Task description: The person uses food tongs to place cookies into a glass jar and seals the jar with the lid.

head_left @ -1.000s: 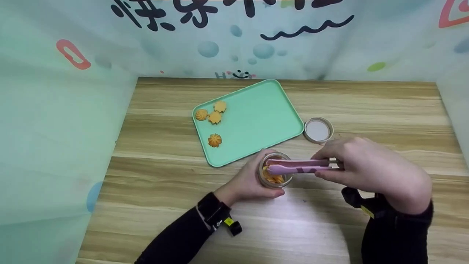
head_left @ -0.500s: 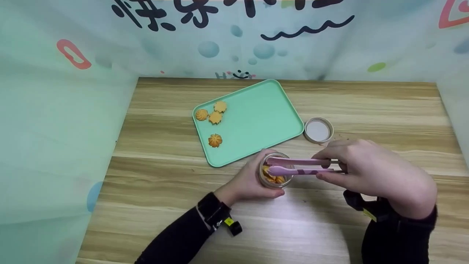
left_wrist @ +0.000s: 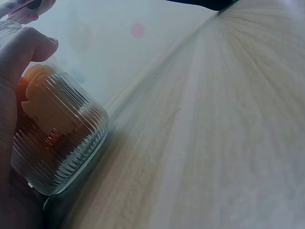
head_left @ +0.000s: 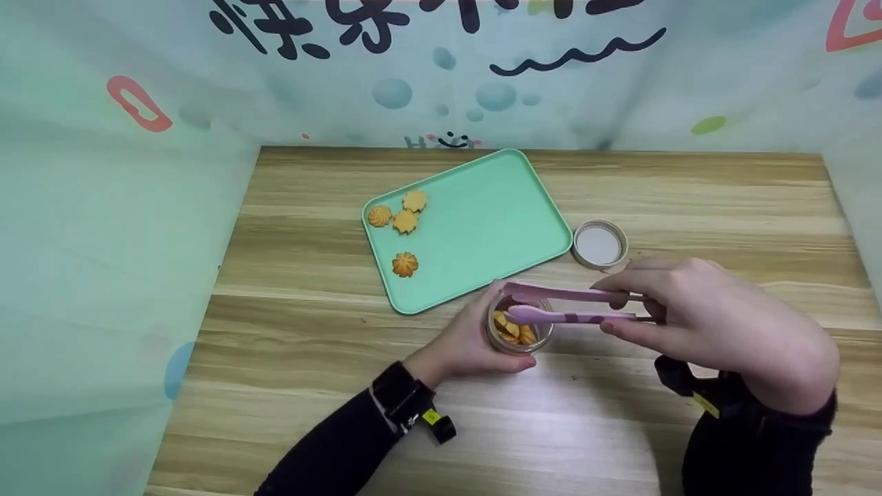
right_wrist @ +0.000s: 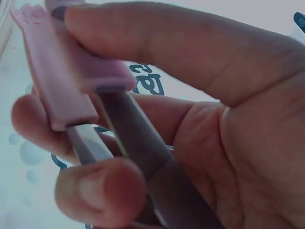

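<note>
My left hand (head_left: 468, 341) grips a ribbed clear glass jar (head_left: 519, 348) from its left side. Several golden cookies (left_wrist: 50, 102) lie inside the jar, seen through its wall in the left wrist view. With thumb and fingers, my right hand (head_left: 696, 310) holds a pair of pink tongs (head_left: 572, 318) with metal arms (right_wrist: 143, 138). The two pink tips stand apart over the jar's mouth, the near one above the cookies, the far one across the back rim. Nothing shows between the tips.
A mint green tray (head_left: 482, 227) lies behind the jar. Several flower-shaped cookies (head_left: 404, 264) sit at its left end. A round jar lid (head_left: 598, 245) lies inside-up by the tray's right corner. A printed curtain (head_left: 441, 89) hangs along the table's back edge.
The right hand has shifted slightly right, and the tongs have risen and spread wider over the jar's mouth. More of the cookies inside shows. The left hand and jar stay nearly still.
</note>
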Tool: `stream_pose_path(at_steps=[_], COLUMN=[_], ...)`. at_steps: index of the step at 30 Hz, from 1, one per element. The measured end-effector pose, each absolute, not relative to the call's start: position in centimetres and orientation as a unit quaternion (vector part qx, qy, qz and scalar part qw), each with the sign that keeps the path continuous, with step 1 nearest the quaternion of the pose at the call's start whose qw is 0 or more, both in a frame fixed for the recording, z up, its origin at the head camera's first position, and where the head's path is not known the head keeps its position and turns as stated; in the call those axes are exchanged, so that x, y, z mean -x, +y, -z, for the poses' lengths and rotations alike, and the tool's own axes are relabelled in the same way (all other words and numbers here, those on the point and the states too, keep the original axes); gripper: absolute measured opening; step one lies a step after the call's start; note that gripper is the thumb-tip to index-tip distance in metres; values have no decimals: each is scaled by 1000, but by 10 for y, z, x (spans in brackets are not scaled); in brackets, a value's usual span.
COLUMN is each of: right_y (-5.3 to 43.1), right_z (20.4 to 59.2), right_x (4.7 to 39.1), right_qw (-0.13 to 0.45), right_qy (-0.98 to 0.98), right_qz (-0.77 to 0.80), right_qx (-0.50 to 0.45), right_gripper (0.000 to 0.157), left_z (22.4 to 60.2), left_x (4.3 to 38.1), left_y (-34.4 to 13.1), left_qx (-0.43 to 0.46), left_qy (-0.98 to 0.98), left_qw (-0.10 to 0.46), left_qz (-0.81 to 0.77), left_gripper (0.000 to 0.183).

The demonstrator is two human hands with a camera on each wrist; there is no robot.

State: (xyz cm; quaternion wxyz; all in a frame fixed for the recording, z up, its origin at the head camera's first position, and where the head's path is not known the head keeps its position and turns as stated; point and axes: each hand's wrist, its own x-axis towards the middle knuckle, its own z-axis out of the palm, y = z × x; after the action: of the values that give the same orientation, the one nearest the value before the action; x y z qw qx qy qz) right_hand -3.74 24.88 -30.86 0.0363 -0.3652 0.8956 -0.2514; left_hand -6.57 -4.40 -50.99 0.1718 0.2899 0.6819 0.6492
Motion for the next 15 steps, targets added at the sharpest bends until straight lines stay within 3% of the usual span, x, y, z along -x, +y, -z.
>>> stream_pose_path(at_steps=[15], right_y=[240], right_z=[324], right_x=[76], right_qw=[-33], right_qy=[890], right_qz=[249], right_qx=[380], right_gripper=[28], left_z=[511], left_x=[70], left_y=[-43], left_qx=[-327], left_qy=[682], left_qw=[134], left_qz=[-640], left_gripper=[97])
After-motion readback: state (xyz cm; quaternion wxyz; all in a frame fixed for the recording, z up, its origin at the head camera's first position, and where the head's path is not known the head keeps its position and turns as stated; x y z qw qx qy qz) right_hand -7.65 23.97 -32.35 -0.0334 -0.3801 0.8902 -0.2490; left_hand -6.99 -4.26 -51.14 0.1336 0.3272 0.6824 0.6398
